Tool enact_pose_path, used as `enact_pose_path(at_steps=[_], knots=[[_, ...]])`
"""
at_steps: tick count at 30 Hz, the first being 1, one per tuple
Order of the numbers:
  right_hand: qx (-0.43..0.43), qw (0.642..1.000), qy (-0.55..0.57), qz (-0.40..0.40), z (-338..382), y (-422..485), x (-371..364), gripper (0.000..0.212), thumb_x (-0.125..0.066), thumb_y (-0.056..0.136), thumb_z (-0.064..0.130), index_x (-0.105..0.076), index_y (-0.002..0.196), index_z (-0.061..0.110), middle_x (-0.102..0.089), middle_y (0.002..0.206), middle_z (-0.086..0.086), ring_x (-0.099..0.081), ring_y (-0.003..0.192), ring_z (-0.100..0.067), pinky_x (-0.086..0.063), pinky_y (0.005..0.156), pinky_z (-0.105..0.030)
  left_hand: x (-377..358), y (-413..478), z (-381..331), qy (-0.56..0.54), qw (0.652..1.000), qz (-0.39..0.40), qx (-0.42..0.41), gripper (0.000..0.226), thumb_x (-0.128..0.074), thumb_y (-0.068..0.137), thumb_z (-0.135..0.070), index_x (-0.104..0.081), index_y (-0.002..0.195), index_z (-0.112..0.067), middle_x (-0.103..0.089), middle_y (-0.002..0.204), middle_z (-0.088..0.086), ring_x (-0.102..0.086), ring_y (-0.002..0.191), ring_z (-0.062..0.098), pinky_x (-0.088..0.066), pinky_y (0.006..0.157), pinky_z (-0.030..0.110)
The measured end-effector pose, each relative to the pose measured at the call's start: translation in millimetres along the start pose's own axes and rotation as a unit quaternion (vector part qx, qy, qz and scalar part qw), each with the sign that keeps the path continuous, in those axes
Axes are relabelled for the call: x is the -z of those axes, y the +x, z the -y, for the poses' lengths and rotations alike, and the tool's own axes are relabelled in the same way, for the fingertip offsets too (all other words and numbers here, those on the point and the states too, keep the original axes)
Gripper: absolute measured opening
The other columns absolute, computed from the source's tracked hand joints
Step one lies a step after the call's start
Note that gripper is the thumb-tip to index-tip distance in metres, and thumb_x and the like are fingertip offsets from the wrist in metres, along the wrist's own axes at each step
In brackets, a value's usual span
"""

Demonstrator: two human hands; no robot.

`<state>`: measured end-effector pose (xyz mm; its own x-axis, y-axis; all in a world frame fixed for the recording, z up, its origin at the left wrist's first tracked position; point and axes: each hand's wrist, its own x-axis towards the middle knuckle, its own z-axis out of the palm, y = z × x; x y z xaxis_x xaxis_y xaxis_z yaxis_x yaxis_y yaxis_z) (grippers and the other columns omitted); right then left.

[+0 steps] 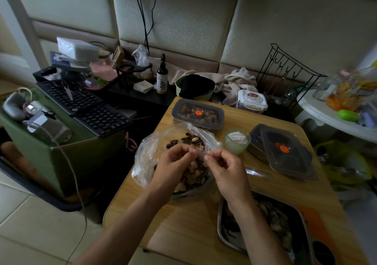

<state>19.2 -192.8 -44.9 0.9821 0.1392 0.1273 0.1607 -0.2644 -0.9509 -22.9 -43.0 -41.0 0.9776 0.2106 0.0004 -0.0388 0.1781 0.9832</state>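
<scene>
A clear zip bag (146, 158) full of dark striped seeds and pale nuts lies on the wooden table (193, 224). My left hand (173, 166) and my right hand (226, 168) meet above it. Both pinch the bag's top edge with its red zip strip (201, 152) between thumbs and fingers. Seeds (187, 140) show through the plastic beyond my fingers.
Two lidded grey food boxes (197, 113) (285, 152) and a pale green cup (237, 143) stand behind the bag. A metal tray (265, 228) with shells sits at the front right. A keyboard (81, 105) lies on a green box to the left. Clutter lines the wall.
</scene>
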Motion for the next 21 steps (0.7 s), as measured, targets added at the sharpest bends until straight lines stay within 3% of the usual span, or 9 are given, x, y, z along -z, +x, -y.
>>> enact_pose_path(at_steps=[8, 15, 21], knots=[[0.006, 1.0, -0.006, 0.012, 0.1, -1.0, -1.4, 0.011, -0.073, 0.096, 0.028, -0.073, 0.088, 0.02, -0.072, 0.083, 0.002, -0.068, 0.082, -0.015, -0.056, 0.074, -0.038, 0.0, 1.0, 0.8, -0.01, 1.0, 0.021, -0.006, 0.015, -0.064, 0.098, -0.017, -0.072, 0.1, -0.004, -0.077, 0.102, 0.01, -0.074, 0.101, 0.026, -0.059, 0.091, 0.037], [0.022, 0.999, -0.034, -0.012, 1.9, -2.4, -0.5, 0.01, -0.072, 0.095, 0.026, -0.072, 0.087, 0.021, -0.072, 0.083, 0.005, -0.068, 0.081, -0.008, -0.059, 0.075, -0.038, -1.4, 1.0, 3.7, 0.039, 0.999, 0.016, -0.018, 0.014, -0.065, 0.098, -0.022, -0.075, 0.098, -0.012, -0.078, 0.095, 0.004, -0.075, 0.093, 0.019, -0.06, 0.081, 0.029], [0.029, 0.998, -0.046, -0.02, 2.3, -4.6, -3.3, 0.012, -0.072, 0.095, 0.023, -0.068, 0.084, 0.021, -0.07, 0.083, 0.009, -0.066, 0.081, -0.005, -0.057, 0.07, -0.026, -3.5, 2.4, 7.5, 0.09, 0.996, -0.003, -0.023, 0.01, -0.066, 0.098, -0.026, -0.073, 0.096, -0.019, -0.077, 0.096, -0.004, -0.074, 0.093, 0.012, -0.061, 0.084, 0.033]])
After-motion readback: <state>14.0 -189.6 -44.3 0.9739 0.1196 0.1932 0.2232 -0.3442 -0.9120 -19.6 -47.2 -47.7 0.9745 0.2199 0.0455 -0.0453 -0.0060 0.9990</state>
